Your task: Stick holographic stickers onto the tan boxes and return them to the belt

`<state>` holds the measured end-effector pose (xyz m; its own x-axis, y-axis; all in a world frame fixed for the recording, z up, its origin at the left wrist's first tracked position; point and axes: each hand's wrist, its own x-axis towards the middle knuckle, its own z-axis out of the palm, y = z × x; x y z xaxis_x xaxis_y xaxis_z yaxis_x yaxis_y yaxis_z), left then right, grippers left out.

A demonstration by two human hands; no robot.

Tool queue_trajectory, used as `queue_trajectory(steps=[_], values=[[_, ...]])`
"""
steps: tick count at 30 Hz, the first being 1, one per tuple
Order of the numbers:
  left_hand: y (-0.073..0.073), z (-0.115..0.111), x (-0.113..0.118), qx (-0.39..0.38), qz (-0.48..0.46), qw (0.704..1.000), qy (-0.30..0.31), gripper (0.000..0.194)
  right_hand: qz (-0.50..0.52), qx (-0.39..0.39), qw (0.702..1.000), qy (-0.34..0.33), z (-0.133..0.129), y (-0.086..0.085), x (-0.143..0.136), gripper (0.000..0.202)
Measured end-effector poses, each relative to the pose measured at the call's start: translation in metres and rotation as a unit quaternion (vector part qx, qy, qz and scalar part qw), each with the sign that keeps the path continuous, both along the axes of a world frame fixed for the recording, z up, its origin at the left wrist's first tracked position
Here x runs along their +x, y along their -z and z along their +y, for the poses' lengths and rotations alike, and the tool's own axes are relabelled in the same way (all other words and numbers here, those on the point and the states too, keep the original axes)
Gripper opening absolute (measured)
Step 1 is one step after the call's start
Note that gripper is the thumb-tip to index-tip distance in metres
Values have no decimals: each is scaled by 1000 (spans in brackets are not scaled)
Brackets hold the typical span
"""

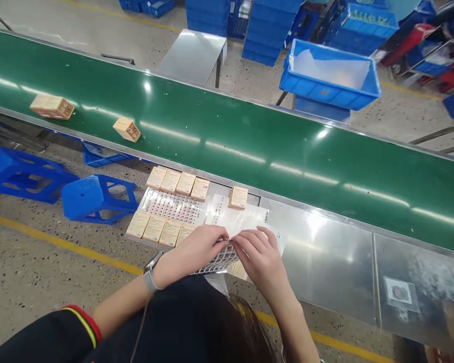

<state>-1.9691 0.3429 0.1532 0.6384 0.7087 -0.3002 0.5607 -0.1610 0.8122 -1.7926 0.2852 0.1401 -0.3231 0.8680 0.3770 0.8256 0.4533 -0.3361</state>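
My left hand (pixel 202 246), with a watch on its wrist, pinches the top edge of a sheet of small printed labels (pixel 217 263). Close beside it, my right hand (pixel 260 253) has thumb and forefinger closed on the same edge, the other fingers loosely bent. The sheet hangs tilted toward my body, and my left hand hides part of it. Beneath lie pale backing sheets (pixel 242 218) with a small carton (pixel 238 197) on top. To the left, another label sheet (pixel 174 205) lies between a back row of small cartons (pixel 185 183) and a front row of cartons (pixel 154 228).
A green conveyor belt (pixel 227 128) runs behind the steel table (pixel 325 262), carrying a larger carton (pixel 53 107) and a smaller carton (pixel 126 129). A clear plastic packet (pixel 401 293) lies at the right. Blue stools (pixel 94 196) stand left; a blue crate (pixel 329 91) sits beyond the belt.
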Motion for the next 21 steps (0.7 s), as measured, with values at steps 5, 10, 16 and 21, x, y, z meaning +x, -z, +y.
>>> queue_trajectory(steps=[5,10,16,21], values=[[32,20,18,-70,7,997,-17,17,82,-24,996,19,7,38,22,12],[79,54,19,-83,44,993,73,17,351,-209,884,229,29,92,53,15],[144,84,51,137,37,963,230,14,549,-241,697,393,83,181,69,34],[176,87,70,193,89,940,266,16,564,-225,684,406,100,210,56,38]])
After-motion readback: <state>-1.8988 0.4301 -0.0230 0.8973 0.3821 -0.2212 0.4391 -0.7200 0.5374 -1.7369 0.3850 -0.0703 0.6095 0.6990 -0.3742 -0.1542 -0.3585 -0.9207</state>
